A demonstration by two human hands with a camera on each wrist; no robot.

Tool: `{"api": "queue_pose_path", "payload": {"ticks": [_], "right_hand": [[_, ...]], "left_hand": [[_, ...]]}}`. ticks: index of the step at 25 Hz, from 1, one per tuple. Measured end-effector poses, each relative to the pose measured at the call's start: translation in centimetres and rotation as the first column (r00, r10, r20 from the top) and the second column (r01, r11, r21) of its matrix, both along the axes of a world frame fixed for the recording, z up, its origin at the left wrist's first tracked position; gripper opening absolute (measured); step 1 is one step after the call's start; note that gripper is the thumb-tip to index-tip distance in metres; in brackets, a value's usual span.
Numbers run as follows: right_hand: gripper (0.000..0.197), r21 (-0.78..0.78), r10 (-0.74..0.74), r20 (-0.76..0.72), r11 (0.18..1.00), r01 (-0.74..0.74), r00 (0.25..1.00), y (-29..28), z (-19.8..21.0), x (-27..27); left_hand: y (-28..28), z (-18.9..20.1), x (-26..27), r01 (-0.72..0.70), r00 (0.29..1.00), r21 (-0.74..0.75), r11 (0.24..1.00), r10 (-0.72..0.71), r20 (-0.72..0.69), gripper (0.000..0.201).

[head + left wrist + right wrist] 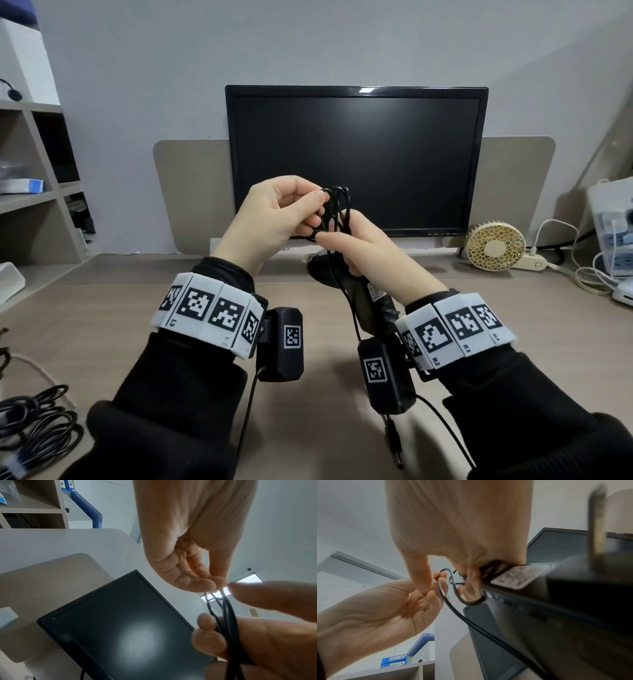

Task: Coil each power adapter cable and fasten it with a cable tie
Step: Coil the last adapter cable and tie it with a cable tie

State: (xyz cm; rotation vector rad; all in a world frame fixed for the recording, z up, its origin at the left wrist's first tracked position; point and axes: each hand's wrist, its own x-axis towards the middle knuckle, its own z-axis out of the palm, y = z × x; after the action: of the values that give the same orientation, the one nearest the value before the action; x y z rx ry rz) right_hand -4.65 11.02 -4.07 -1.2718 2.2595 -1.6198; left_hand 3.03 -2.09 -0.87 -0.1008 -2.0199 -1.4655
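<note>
Your right hand (363, 246) grips the coiled cable (337, 212) with the adapter (368, 305) hanging just below the grip. Your left hand (274, 219) pinches the loop tops above it. The cable looks limp and springy, so hold it mid-bundle. No containers or tie visible.

Fan (495, 246) right of monitor (356, 161)

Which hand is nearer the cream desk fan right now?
Right. The right hand, gripping the black adapter cable loops, is on the side of the cream round desk fan; the left hand, pinching the loops' top, is farther away.
</note>
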Motion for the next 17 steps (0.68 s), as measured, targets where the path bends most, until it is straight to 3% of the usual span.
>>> {"api": "queue_pose_path", "payload": {"ticks": [3, 6, 10, 12, 15, 17], "right_hand": [[0.013, 0.047, 0.012, -0.108, 0.999, -0.007, 0.994, -0.3, -0.2, -0.1], [0.029, 0.055, -0.022, -0.108, 0.998, 0.028, 0.994, -0.5, -0.2, -0.3], [0.032, -0.038, -0.02, -0.033, 0.999, 0.019, 0.999, -0.2, 0.2, 0.2], [0.03, -0.14, -0.049, 0.025, 0.989, 0.052, 0.998, 0.0, 0.6, 0.3], [0.027, -0.29, -0.072, 0.127, 0.951, 0.106, 0.989, 0.5, 1.4, 0.4], [0.027, -0.341, -0.078, 0.177, 0.93, 0.135, 0.981, 1.0, 1.6, 0.3]], "left_hand": [[0.2, -0.2, -0.2, -0.009, 0.999, -0.04, 0.999, 0.008, -0.038, 0.01], [0.2, -0.3, -0.2, -0.019, 0.999, -0.049, 0.999, 0.016, -0.05, 0.007], [-0.1, -0.5, -0.6, -0.077, 0.996, -0.078, 0.994, 0.074, -0.047, 0.013], [0.0, -0.8, -0.9, -0.071, 0.996, -0.12, 0.99, 0.076, 0.036, 0.016], [1.0, -1.6, -1.3, 0.106, 0.961, -0.243, 0.964, -0.037, 0.275, 0.01], [1.7, -2.2, -1.6, 0.19, 0.938, -0.292, 0.937, -0.085, 0.337, 0.01]]}}
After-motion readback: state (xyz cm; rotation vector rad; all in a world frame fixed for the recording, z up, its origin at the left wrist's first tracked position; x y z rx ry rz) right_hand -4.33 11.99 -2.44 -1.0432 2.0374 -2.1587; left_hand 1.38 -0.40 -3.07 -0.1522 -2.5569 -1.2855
